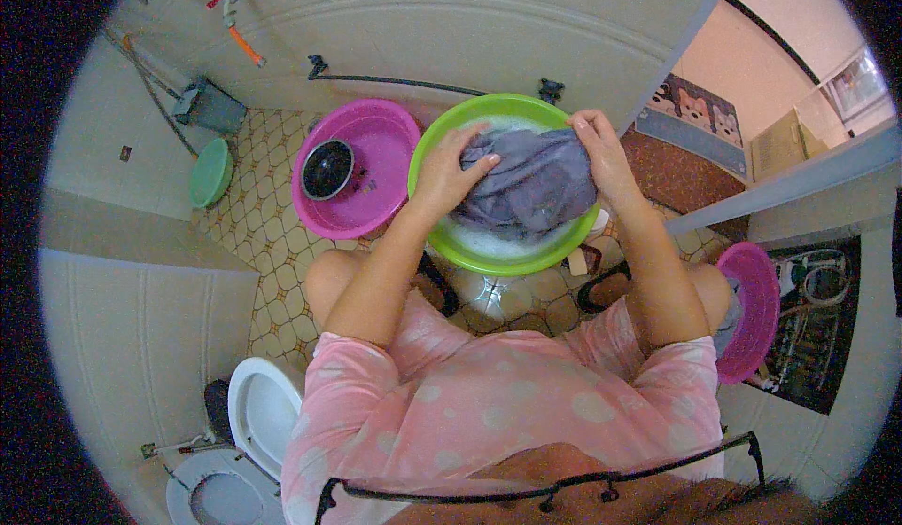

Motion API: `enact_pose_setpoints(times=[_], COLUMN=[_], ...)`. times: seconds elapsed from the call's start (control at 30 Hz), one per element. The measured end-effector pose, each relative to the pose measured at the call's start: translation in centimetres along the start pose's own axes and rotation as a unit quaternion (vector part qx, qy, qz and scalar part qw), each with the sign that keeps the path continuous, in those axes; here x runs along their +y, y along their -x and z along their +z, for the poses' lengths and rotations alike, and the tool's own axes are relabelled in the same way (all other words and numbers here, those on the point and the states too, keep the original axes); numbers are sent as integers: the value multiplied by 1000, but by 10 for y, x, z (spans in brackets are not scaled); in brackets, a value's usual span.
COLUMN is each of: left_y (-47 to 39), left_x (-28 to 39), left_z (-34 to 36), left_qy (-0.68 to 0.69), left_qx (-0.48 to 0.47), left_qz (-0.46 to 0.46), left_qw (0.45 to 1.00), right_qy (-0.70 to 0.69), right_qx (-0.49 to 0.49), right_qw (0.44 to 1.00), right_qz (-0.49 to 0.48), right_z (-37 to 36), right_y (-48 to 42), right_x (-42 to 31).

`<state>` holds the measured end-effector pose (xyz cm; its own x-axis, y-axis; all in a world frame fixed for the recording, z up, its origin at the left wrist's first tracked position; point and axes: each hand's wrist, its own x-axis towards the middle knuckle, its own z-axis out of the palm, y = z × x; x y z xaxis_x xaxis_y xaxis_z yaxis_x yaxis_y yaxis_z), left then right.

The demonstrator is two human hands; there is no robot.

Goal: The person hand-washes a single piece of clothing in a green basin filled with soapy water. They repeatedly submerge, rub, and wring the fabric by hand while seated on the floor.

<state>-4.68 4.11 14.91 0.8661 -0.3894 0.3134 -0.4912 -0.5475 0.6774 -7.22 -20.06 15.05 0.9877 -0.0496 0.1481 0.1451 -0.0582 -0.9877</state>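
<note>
A wet grey-purple cloth (532,186) is spread over a green plastic basin (493,265) that holds foamy water (486,241). My left hand (451,169) lies on the cloth's left side, with thumb and fingers curled around its edge. At the upper right, my right hand (602,155) pinches the cloth's border between thumb and fingers, over the basin's rim. Folds of the cloth hide most of the water and the basin's inside.
Left of the green basin stands a pink basin (380,204) with a black bowl (328,170) inside. Another pink basin (757,313) with cloth is at the right. A soap bar (578,263) lies near the green basin. A toilet (225,497) stands lower left, and a wall tap (231,10) upper left.
</note>
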Motion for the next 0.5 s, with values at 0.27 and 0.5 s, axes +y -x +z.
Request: enact_pose_setpoints(times=[0.27,0.5], left_y=[-8,-6], left_x=[-24,-17], left_z=[0,4], left_qy=[50,154], left_qx=[115,125], left_qz=[9,-50], left_qw=[992,979], right_qy=[109,265], right_qx=[-187,-172], right_qw=[963,942], right_qz=[160,113], right_z=[12,13], right_y=[22,14], right_x=[-7,1])
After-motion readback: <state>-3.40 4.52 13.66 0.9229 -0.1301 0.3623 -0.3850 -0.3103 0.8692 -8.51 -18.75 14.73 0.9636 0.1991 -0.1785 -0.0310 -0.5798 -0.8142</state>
